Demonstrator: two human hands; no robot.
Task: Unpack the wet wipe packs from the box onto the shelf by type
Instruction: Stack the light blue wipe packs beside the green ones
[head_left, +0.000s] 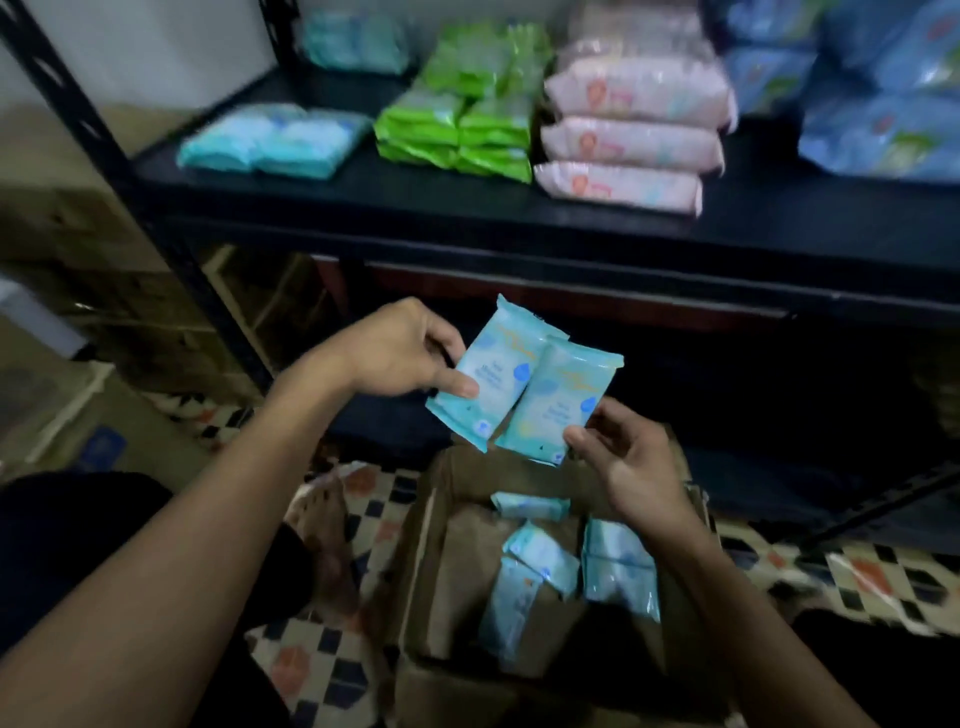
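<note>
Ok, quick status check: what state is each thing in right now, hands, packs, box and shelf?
Left hand: pinches one teal pack, held above the box.
Right hand: holds a second teal pack by its lower edge, beside the first.
Cardboard box: open on the floor, several teal packs still inside.
Shelf: stocked in groups, teal, green, pink, blue.

two teal wipe packs (519, 384): side by side, tilted, held above box | box (431, 571): brown cardboard, open, on floor, several teal packs inside | shelf (363, 202): black; teal, green, pink, apparently blue stacks in rows
</note>
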